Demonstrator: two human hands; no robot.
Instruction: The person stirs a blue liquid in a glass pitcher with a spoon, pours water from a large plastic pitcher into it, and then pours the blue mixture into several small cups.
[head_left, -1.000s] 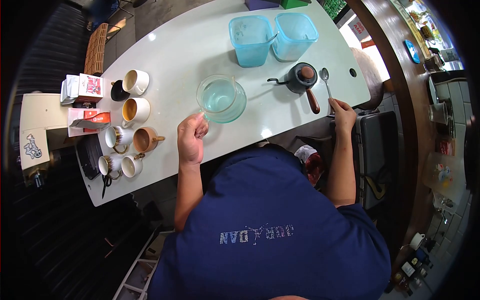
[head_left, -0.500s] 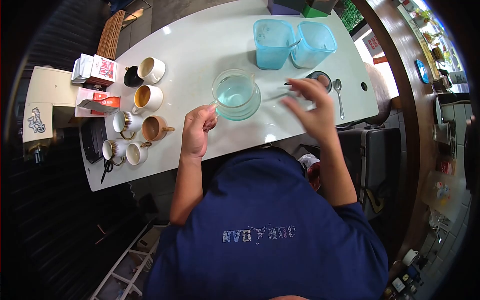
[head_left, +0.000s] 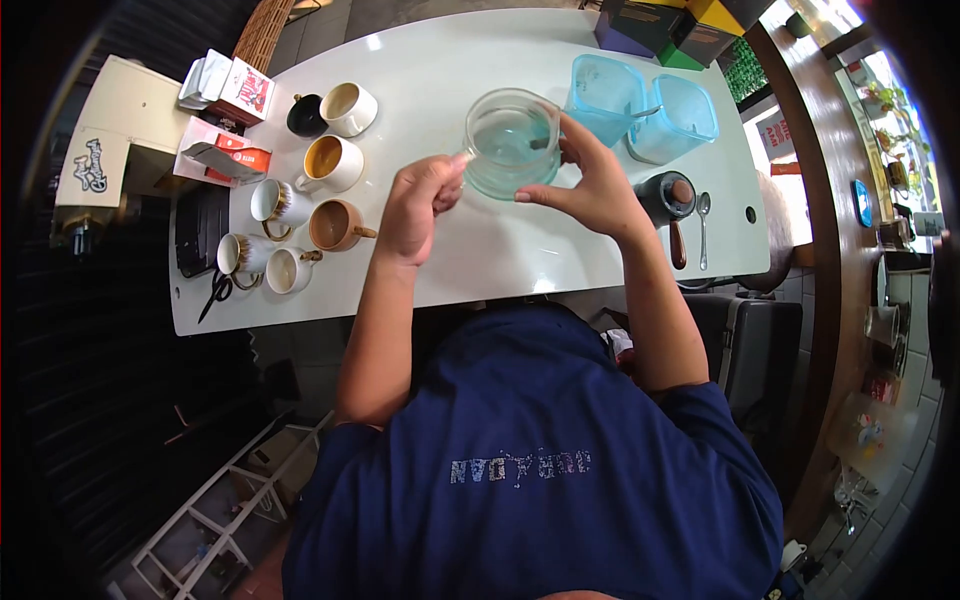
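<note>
A clear glass jug (head_left: 500, 165) with a pale bluish tint is up in front of me over the white table. My left hand (head_left: 420, 200) is closed round its handle on the left side. On the other side, my right hand (head_left: 595, 180) curves about the glass, thumb at the lower front and fingers behind the wall. To the right of that hand sit a dark round pot-like item with a wooden handle (head_left: 678, 245) and a metal spoon (head_left: 704, 230). Two light-blue plastic containers (head_left: 607, 80) stand just beyond the right hand, with a spoon handle rising between them.
At the left of the white table (head_left: 450, 250) are several mugs, including a brown one (head_left: 337, 226). Behind them lie coffee packets (head_left: 228, 155) and a small box (head_left: 245, 90); black scissors (head_left: 215, 296) rest near the left edge. Dark boxes (head_left: 640, 30) stand at the far right.
The right hand has come in from the right, where it was apart, onto the jug's side. The left hand still grips the handle. The view has shifted slightly.
</note>
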